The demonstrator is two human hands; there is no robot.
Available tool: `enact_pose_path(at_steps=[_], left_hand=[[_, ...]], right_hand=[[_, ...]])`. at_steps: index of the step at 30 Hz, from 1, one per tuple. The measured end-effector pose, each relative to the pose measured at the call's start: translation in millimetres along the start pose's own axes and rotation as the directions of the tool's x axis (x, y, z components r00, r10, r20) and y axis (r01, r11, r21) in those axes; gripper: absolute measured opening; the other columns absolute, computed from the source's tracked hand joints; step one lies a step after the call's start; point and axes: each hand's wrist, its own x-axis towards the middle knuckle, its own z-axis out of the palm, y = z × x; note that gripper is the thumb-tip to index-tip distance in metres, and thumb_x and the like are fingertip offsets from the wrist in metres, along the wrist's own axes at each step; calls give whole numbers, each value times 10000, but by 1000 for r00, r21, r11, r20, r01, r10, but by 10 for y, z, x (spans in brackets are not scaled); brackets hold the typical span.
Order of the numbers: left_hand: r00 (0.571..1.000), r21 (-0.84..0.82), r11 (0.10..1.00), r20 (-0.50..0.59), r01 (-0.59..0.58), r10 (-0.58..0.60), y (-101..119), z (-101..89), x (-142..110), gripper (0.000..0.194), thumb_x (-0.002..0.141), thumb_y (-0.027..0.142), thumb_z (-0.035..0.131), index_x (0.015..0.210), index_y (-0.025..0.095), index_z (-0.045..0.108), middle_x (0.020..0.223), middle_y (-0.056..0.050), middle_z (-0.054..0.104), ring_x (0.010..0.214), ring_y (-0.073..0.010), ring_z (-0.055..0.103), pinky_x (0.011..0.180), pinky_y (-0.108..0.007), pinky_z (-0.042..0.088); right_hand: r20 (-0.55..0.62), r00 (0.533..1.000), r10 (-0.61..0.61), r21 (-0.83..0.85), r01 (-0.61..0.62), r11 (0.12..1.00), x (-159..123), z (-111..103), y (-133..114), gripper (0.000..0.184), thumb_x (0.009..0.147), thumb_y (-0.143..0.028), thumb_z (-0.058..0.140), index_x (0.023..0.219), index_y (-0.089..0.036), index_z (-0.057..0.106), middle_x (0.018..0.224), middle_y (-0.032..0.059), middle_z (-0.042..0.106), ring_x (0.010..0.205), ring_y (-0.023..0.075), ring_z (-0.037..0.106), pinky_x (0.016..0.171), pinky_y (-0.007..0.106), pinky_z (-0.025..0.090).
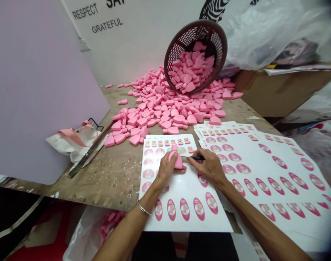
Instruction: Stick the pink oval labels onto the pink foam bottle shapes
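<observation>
The left grip [169, 168] was clenched around a pink foam wedge [178, 163], closing over its rounded back while the narrow end stood up past the hand. The wedge sat against a sheet of printed oval labels [181, 225] on the tabletop [100, 174]. The right grip [206, 167] was closed on a slim black-handled tool [198, 158], whose metal tip pointed left and lay just beside the wedge, over the upper rows of labels. A metal bangle [143, 207] circled the left wrist. More label sheets [274, 170] fanned out to the right, overlapping one another. Beyond them, a brown plastic lattice basket [196, 26] lay tipped on its side, spilling a heap of similar pink foam pieces [154, 108] across the tabletop. A steel ruler [86, 156] and a cloth tote bag [75, 139] with pink handles lay at the tabletop's left edge, beside a lilac board [46, 90]
</observation>
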Motion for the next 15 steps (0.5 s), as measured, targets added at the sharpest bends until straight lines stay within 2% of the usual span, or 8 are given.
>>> enact_pose_path(at_steps=[1, 3, 6, 9, 11, 15], left_hand=[[1000, -41, 999, -9, -9, 8, 13, -12, -16, 456, 794, 537, 605, 999, 134, 544, 823, -48, 590, 637, -153, 653, 604, -319, 588], [1000, -129, 991, -24, -20, 17, 64, -32, -68, 461, 805, 556, 584, 976, 128, 557, 812, -52, 594, 653, -157, 644, 595, -319, 588], [998, -246, 969, -45, 21, -33, 184, -37, -186, 517, 849, 591, 488, 946, 93, 586, 781, -82, 620, 653, -173, 641, 588, -330, 588], [994, -308, 949, -62, 64, -87, 294, -14, -315, 560, 879, 591, 424, 997, 77, 610, 814, -112, 660, 648, -184, 648, 590, -349, 590], [995, -326, 943, -45, 67, -86, 338, 9, -385, 562, 887, 589, 409, 1035, 89, 620, 858, -117, 679, 667, -191, 660, 609, -359, 592], [997, -338, 939, -1, 67, -71, 373, 50, -468, 578, 894, 597, 381, 1014, 96, 643, 849, -116, 693, 723, -213, 676, 644, -379, 594]], right_hand=[[12, 997, 76, 112, -77, 991, 0, -38, -33, 283, 752, -475, 637, 732, -205, 555, 690, 23, 610, 658, 180, 554, 650, 310, 414], [69, 976, 207, 329, -218, 919, 12, -123, -111, 343, 742, -531, 638, 713, -199, 553, 652, 6, 589, 605, 155, 534, 582, 281, 411], [121, 955, 272, 511, -295, 807, 31, -230, -250, 386, 709, -555, 672, 684, -186, 559, 620, -12, 552, 559, 118, 487, 526, 254, 385], [177, 952, 251, 549, -307, 777, 6, -276, -414, 364, 708, -532, 689, 805, -185, 638, 595, -29, 535, 526, 102, 453, 482, 242, 364], [235, 946, 225, 545, -320, 775, -33, -280, -528, 383, 731, -524, 671, 928, -196, 682, 602, -24, 564, 531, 113, 480, 479, 248, 384], [258, 946, 198, 565, -314, 763, -96, -269, -705, 361, 735, -512, 673, 918, -206, 728, 806, 41, 703, 750, 194, 625, 656, 310, 497]])
